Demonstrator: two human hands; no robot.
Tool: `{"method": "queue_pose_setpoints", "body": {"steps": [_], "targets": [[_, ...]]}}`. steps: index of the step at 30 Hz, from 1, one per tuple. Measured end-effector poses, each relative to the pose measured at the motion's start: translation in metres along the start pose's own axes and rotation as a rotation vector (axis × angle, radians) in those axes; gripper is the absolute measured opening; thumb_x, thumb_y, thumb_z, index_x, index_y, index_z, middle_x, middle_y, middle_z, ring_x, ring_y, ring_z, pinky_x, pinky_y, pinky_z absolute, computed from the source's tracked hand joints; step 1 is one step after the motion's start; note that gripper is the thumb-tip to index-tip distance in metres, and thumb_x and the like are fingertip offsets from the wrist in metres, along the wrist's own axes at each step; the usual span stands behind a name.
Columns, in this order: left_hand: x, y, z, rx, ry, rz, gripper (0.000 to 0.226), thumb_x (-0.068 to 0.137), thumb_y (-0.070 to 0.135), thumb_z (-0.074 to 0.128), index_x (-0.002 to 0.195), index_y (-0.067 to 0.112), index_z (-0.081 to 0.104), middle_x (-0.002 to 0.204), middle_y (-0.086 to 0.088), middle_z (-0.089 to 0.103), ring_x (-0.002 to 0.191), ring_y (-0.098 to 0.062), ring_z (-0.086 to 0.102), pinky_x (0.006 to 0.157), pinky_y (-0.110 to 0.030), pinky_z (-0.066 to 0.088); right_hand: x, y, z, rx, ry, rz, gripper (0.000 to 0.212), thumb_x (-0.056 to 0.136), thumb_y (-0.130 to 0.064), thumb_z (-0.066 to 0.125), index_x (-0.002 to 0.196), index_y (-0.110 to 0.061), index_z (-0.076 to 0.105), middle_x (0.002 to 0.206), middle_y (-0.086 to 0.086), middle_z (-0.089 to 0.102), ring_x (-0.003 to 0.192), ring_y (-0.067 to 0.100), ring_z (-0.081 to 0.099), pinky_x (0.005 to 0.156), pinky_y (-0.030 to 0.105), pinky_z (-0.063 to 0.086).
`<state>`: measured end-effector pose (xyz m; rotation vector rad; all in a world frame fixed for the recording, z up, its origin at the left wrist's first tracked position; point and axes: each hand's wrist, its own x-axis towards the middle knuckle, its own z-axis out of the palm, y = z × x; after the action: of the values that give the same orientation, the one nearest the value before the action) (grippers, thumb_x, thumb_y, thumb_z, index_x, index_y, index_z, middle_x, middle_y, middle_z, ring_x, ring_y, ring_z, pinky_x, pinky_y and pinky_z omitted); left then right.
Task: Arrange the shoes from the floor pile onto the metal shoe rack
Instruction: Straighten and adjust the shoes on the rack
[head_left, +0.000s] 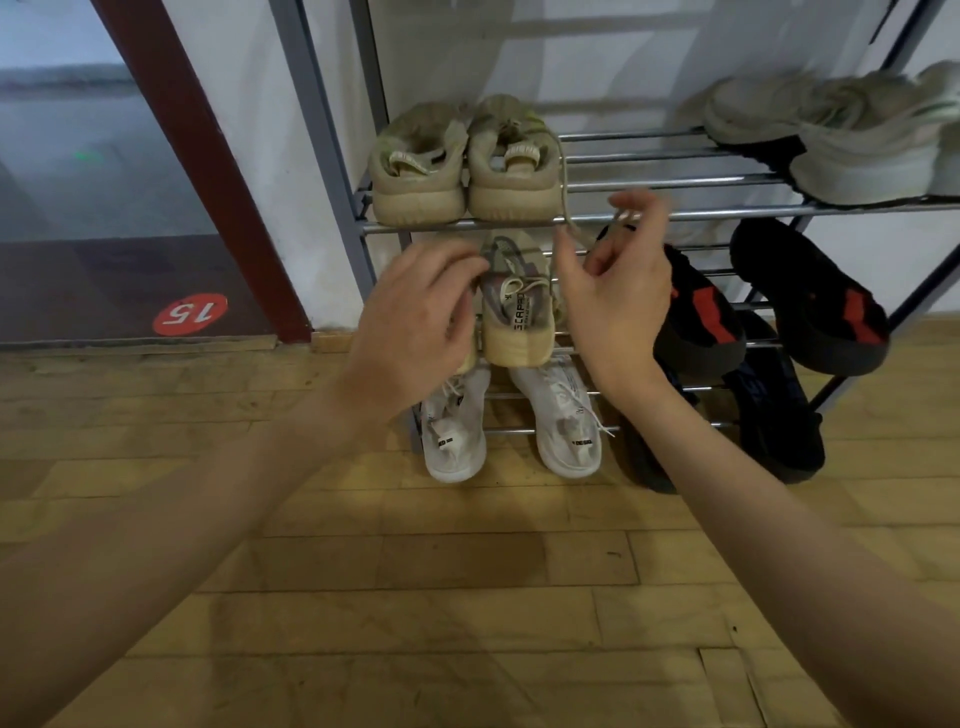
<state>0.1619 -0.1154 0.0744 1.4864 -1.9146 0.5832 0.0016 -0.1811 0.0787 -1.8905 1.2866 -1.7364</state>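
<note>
Head camera looks down at the metal shoe rack (675, 213), and it is filling up nicely. At twelve o'clock on the upper shelf sits a beige pair (465, 166), heels out. Over at two o'clock, a pale grey pair (841, 135) shares that shelf. One level down, at three o'clock, a black and red pair (753, 312) leans on the rails, and a white pair (511, 421) sits lowest, heels hanging off the front rail, with dark shoes (769, 415) just beside them.

Now the action: the left hand (415, 317) curls around a shoe on the middle shelf, but that shoe is mostly hidden behind the hand, so I cannot tell whether the fingers truly clamp it. Just beside it stands its partner, a tan and grey shoe (514, 306), heel toward us. The right hand (618, 291) is up at one o'clock of that shoe, thumb and fingertips pinched together on a loose lace (563, 208) that trails down from the upper beige pair.

My read: this is the tidy-up phase of one placement, a pair going onto the middle shelf while a stray lace gets cleared. No floor pile shows on the wooden floor (415, 597), so the job looks well advanced.

Next move likely calls for tucking that lace back up into its shoe, then nudging the left-hand shoe square against its partner, both soles bearing on the rails.
</note>
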Motion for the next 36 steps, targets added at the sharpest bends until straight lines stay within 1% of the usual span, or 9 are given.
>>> {"method": "queue_pose_setpoints", "body": {"steps": [5,7,12,16,19,22,24,29,36], "targets": [[0.025,-0.004,-0.014,0.123,0.017,-0.008,0.043,0.085,0.011,0.053,0.127,0.005,0.055,0.139,-0.013,0.049,0.130,-0.029,0.044,0.109,-0.042,0.033,0.021,0.008,0.006,-0.245,-0.206,0.022,0.038,0.091,-0.026,0.063,0.124,-0.009,0.055,0.092,0.006,0.069,0.085,0.023,0.066,0.075,0.041,0.054],[0.027,-0.011,-0.016,0.186,0.006,0.024,0.048,0.083,0.010,0.053,0.130,0.003,0.052,0.142,-0.016,0.046,0.133,-0.031,0.041,0.111,-0.046,0.030,0.027,0.010,0.001,-0.169,-0.187,-0.038,0.019,0.092,-0.025,0.059,0.102,-0.010,0.068,0.077,0.001,0.069,0.069,0.019,0.064,0.069,0.043,0.054],[0.022,-0.015,-0.015,0.203,0.003,-0.023,0.059,0.080,0.008,0.055,0.137,0.002,0.043,0.144,-0.018,0.042,0.135,-0.031,0.037,0.111,-0.049,0.028,0.047,-0.008,-0.006,0.019,-0.085,-0.060,0.030,0.090,-0.027,0.054,0.069,-0.007,0.063,0.060,0.007,0.063,0.060,0.025,0.060,0.061,0.041,0.049],[0.020,-0.014,-0.018,0.151,0.039,-0.063,0.062,0.080,0.004,0.057,0.138,-0.003,0.038,0.143,-0.022,0.040,0.137,-0.033,0.035,0.113,-0.045,0.029,0.080,-0.046,0.022,-0.129,-0.136,-0.212,0.017,0.089,-0.019,0.059,0.080,-0.010,0.071,0.079,0.007,0.064,0.072,0.017,0.052,0.062,0.020,0.029],[0.017,-0.018,-0.022,0.163,0.043,-0.081,0.060,0.078,0.004,0.059,0.135,-0.004,0.042,0.140,-0.023,0.043,0.135,-0.035,0.037,0.112,-0.045,0.030,0.097,-0.063,0.047,-0.220,-0.199,-0.274,0.019,0.090,-0.012,0.057,0.075,-0.007,0.065,0.076,0.004,0.054,0.073,0.015,0.047,0.063,0.018,0.027],[0.014,-0.022,-0.027,0.159,0.027,-0.083,0.063,0.075,0.002,0.059,0.135,-0.003,0.042,0.139,-0.023,0.044,0.134,-0.035,0.037,0.114,-0.042,0.028,0.106,-0.066,0.058,-0.353,-0.458,-0.240,0.013,0.086,-0.004,0.049,0.082,-0.007,0.061,0.082,0.008,0.055,0.084,0.025,0.059,0.074,0.032,0.048],[0.011,-0.024,-0.030,0.156,-0.006,-0.085,0.065,0.075,0.003,0.060,0.137,-0.002,0.039,0.142,-0.022,0.042,0.136,-0.034,0.035,0.114,-0.042,0.027,0.101,-0.070,0.053,-0.439,-0.610,-0.210,0.022,0.087,-0.005,0.042,0.099,-0.004,0.060,0.101,0.017,0.062,0.103,0.035,0.059,0.088,0.041,0.050],[0.009,-0.023,-0.030,0.143,-0.038,-0.090,0.068,0.075,0.006,0.060,0.139,-0.002,0.037,0.145,-0.023,0.038,0.138,-0.036,0.032,0.114,-0.043,0.027,0.074,-0.063,0.030,-0.701,-0.461,-0.372,0.040,0.095,-0.022,0.033,0.130,-0.007,0.047,0.122,0.017,0.060,0.122,0.039,0.045,0.101,0.045,0.027],[0.006,-0.004,-0.023,0.073,0.098,-0.153,0.057,0.075,0.007,0.056,0.131,0.002,0.047,0.139,-0.020,0.043,0.132,-0.034,0.038,0.109,-0.044,0.032,0.064,-0.042,-0.004,-0.156,-0.341,-0.353,0.040,0.086,-0.011,0.044,0.123,-0.006,0.058,0.119,0.012,0.062,0.112,0.027,0.057,0.094,0.034,0.043]]}}
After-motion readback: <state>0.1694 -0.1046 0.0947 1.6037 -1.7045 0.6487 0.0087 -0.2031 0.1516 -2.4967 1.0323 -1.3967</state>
